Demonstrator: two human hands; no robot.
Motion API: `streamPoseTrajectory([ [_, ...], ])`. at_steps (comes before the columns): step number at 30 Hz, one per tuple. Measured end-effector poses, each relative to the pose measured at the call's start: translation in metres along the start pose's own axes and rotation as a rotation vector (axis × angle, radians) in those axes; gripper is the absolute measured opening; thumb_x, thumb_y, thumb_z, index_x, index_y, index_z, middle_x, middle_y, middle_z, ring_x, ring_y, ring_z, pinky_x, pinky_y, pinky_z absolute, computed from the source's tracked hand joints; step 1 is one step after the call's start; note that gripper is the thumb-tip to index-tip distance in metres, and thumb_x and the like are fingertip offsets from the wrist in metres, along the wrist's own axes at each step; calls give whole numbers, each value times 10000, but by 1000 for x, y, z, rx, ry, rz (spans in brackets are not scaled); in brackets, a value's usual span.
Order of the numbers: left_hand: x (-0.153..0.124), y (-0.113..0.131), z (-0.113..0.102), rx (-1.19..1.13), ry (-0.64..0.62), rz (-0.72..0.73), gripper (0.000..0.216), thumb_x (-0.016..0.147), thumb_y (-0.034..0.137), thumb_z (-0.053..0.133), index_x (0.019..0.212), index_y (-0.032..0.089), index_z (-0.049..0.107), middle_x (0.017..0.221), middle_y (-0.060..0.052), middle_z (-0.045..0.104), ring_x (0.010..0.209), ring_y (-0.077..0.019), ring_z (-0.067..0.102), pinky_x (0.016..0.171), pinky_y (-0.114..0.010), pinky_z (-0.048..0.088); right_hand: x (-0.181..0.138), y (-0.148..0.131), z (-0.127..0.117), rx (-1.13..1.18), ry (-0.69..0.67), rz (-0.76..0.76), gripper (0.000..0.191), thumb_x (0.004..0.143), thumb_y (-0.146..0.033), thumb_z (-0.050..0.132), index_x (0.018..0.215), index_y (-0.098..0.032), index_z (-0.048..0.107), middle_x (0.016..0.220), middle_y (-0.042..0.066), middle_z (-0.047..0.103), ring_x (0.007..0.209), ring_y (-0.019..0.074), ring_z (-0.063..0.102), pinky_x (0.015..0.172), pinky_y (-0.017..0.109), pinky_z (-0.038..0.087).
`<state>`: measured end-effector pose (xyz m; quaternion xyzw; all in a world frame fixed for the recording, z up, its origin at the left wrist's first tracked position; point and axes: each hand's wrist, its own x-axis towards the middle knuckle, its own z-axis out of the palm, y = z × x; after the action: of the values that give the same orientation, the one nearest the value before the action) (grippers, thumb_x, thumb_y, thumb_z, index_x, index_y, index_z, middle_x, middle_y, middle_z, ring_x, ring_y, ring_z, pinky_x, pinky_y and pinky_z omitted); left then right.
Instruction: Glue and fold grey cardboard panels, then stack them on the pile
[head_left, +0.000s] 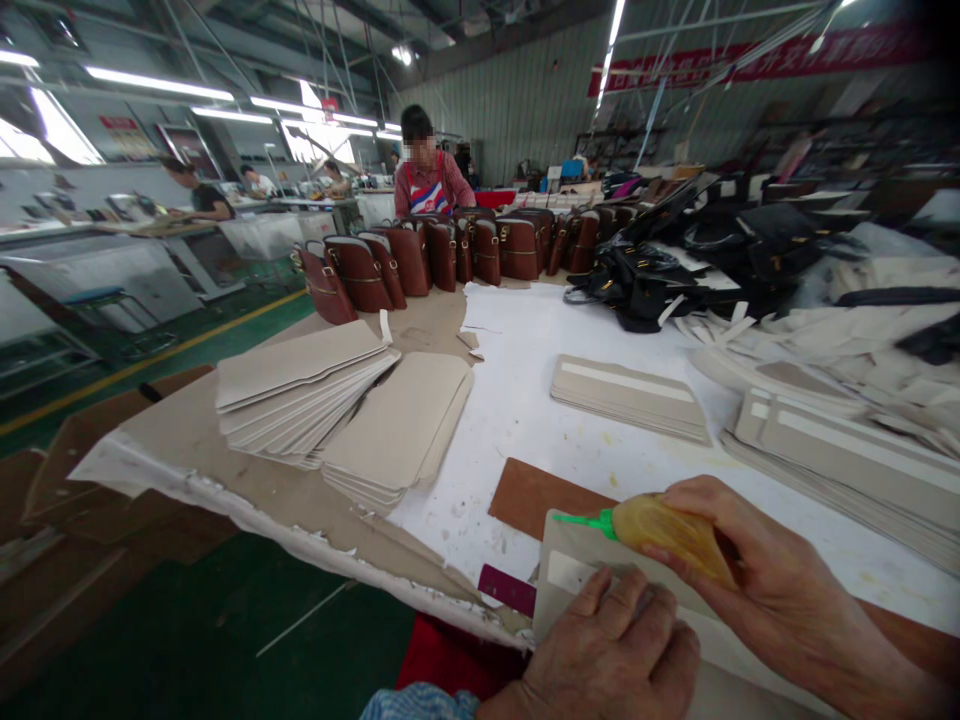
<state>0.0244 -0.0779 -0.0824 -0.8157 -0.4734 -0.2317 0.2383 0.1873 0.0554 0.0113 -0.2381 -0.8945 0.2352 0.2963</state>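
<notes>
- R hand (757,570): wrapped round yellowish bottle (664,528), green nozzle (592,521) pointing L, tip by far L corner of beige panel (561,545); can't tell if touching.
- L hand (622,640): grasps nothing, laid w/ bent fingers on same panel, nr bottle.
- Panel: nr edge of desk (510,410), partly over brown sheet (536,495); purple strip (506,590) just L of it.
- Also on desk: fanned pile (300,370) & neater pile (409,410) to L; low stack (626,390) ahead.
- Far end: brown bags (412,260) in row, black bags (660,260) to R; co-worker (431,190) behind brown ones.
</notes>
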Motion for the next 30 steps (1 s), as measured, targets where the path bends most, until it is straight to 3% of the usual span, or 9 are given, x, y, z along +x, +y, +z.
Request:
streamPoseTrajectory([
  [4,-1,0,0,-2,8,0,790,1065,821,336,1400,197,685,1493,-83,678,1374,-304,620,1185,-464,457,6,-3,-2,15,-33,3,252,1035,-319,670,1265,-390,599,1115,28,695,960,265,715,791,405,614],
  [8,-2,0,-2,-17,-32,0,778,1070,804,357,1434,188,663,1525,-96,658,1384,-313,613,1187,-475,461,16,-11,-6,14,-49,-3,181,1006,-320,674,1179,-361,641,1039,27,706,875,258,712,711,385,593],
  [13,-2,-1,-2,-23,22,-1,765,1074,801,351,1395,191,684,1481,-91,684,1359,-307,628,1175,-472,471,25,-20,-11,-38,-31,-22,95,992,-325,638,1085,-339,654,938,9,691,763,232,698,642,366,554],
  [21,-3,-1,-3,-40,-39,-2,788,1061,812,379,1439,176,652,1519,-108,657,1409,-323,586,1198,-478,449,35,-28,-7,-28,-61,-34,94,1018,-392,677,1082,-323,668,963,4,701,792,222,700,670,352,555],
  [30,-5,-2,-1,-22,-3,7,766,1077,791,361,1418,176,666,1519,-107,656,1417,-319,585,1226,-478,418,37,-26,-7,-133,-103,0,221,1055,-505,635,1160,-310,629,991,1,682,743,216,703,657,376,543],
])
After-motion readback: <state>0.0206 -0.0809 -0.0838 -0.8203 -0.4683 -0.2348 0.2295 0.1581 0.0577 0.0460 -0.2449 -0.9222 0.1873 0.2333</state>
